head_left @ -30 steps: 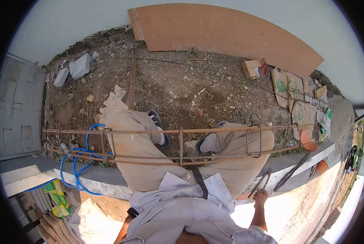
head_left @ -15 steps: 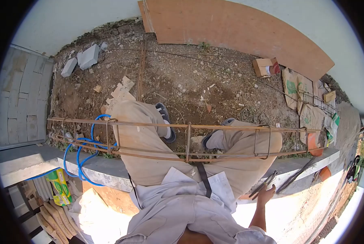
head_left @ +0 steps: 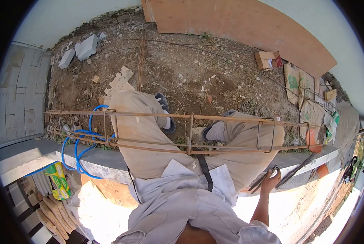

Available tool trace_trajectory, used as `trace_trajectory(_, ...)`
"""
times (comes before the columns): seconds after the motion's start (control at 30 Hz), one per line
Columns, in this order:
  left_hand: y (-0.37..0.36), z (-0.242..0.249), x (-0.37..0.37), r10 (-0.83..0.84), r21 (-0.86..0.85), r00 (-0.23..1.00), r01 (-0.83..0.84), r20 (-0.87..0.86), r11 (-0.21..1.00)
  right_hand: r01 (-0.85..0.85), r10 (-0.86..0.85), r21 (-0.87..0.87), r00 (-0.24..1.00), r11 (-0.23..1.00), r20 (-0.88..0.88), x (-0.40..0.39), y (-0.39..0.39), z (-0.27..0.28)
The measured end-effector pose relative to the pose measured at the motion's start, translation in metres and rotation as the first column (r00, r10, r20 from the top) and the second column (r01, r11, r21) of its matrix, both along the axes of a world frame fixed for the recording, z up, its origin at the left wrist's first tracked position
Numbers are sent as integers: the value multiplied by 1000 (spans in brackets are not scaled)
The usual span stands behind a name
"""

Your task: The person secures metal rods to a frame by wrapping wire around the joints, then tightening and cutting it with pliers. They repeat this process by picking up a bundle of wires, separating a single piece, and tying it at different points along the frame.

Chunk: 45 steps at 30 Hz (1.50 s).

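My right hand (head_left: 271, 180) is low at the right, beside my thigh, its fingers curled round a pair of dark pincers (head_left: 256, 185) at the ledge. The jaws show by the fingertips; the exact grip is partly hidden. My left hand is out of view. Across my thighs lies a long rusty rebar cage (head_left: 157, 116), with several bent stirrups (head_left: 190, 134) along its bars. A bundle of thin dark tie wire (head_left: 295, 172) rests on the concrete ledge (head_left: 104, 163), just right of my right hand.
A blue hose (head_left: 79, 159) coils over the ledge at left. Grey blocks (head_left: 86, 47) and a cardboard box (head_left: 267, 60) lie on the dirt. A plywood sheet (head_left: 239, 24) leans on the far wall. Flattened paper sacks (head_left: 310, 116) are at right, cement bags (head_left: 54, 217) at lower left.
My right hand has moved up from beside the pincers and its fingers have closed round them. The view has tilted slightly; the cage still lies across my thighs.
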<state>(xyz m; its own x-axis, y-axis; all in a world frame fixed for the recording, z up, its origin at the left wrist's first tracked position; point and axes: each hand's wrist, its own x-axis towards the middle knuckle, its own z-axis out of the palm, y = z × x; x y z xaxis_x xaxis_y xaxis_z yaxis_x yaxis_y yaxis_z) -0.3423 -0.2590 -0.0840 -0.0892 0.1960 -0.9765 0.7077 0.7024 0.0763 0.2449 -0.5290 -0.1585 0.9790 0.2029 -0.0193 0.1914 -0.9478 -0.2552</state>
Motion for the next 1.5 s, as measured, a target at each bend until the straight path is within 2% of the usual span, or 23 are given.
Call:
trace_trajectory(0.27, 7, -9, 4, 1, 9, 1000, -1, 7, 1000, -93, 87, 99, 994, 991, 58, 13, 35, 17)
trace_trajectory(1.07, 14, -26, 11, -1, 21, 1000, 2, -6, 1000, -223, 215, 140, 974, 965, 70, 11, 38, 9)
trace_trajectory(1.17, 14, -27, 11, -1, 22, 1000, 1, -6, 1000, -202, 197, 160, 979, 966, 44, 9, 34, 9)
trace_trajectory(1.27, 16, -28, 13, -2, 26, 1000, 2, -6, 1000, -134, 145, 176, 988, 975, -55, 6, 41, 22)
trace_trajectory(1.5, 19, -29, 13, -9, 27, 1000, 9, -7, 1000, -173, 189, 177, 979, 969, -80, 9, 39, 18)
